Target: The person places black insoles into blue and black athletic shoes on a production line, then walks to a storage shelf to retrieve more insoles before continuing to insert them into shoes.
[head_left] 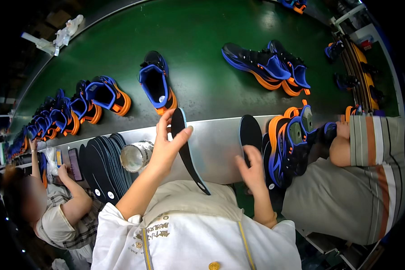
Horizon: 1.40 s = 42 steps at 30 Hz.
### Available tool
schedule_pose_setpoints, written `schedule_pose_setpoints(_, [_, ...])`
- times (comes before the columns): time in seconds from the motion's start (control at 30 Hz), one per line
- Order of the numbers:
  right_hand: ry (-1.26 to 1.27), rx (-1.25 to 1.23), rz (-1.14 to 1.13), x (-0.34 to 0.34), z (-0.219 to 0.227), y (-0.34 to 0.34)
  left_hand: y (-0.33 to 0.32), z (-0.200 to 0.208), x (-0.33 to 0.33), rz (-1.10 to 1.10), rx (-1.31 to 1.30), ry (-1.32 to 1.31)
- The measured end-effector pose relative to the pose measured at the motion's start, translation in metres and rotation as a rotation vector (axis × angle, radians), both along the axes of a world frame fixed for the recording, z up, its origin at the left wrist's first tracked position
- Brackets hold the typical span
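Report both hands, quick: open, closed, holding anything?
Left hand: closed on a black insole, pinched between thumb and fingers.
Right hand: blurred, at a second insole; whether it grips cannot be told.

Shoe-factory workshop, indicated by the long green table bearing a row of matching black, blue and orange shoes, the stack of black insoles at its edge, and workers seated at left and right.

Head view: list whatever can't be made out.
In the head view:
Right hand: blurred, so its grip is unclear.
Black insole nearby: lower part hidden behind that hand.
Topmost shoe: cut off by the upper edge.
Far-left shoes: too small and overlapped to count.
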State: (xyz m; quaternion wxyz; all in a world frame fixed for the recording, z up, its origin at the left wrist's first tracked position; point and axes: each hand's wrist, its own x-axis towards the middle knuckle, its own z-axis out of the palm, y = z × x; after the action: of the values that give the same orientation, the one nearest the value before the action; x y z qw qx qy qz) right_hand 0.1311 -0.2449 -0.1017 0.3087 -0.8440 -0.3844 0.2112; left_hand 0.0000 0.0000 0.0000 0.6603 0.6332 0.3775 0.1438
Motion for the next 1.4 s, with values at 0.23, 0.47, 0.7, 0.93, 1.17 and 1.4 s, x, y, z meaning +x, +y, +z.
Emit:
schedule_pose_setpoints(0.23, [-0.250, -0.460, -0.374, 0.010, -0.024, -0.006, 0.014, -0.102, 0.026, 0.309, -0.293, 0.322])
schedule_pose_setpoints(0.47, [-0.197, -0.332, -0.274, 0.002, -0.035, -0.009, -0.014, -0.147, 0.056, 0.421, -0.059, 0.684])
schedule_pose_setpoints(0.7, [0.351, 0.081, -0.457, 0.006, -0.034, -0.017, -0.021, -0.148, 0.038, 0.337, 0.051, 0.648])
schedule_pose_setpoints(0.93, [0.578, 0.366, -0.571, 0.033, -0.021, -0.040, 0.021, -0.102, 0.100, -0.053, 0.733, -0.041])
schedule_pose_setpoints(1.17, [0.422, 0.206, -0.420, 0.023, -0.016, -0.021, 0.011, -0.090, 0.270, -0.229, 0.986, 0.133])
schedule_pose_setpoints(1.4, [0.664, 0.183, -0.403, 0.015, -0.028, 0.009, 0.016, -0.120, 0.349, 0.054, 0.763, -0.028])
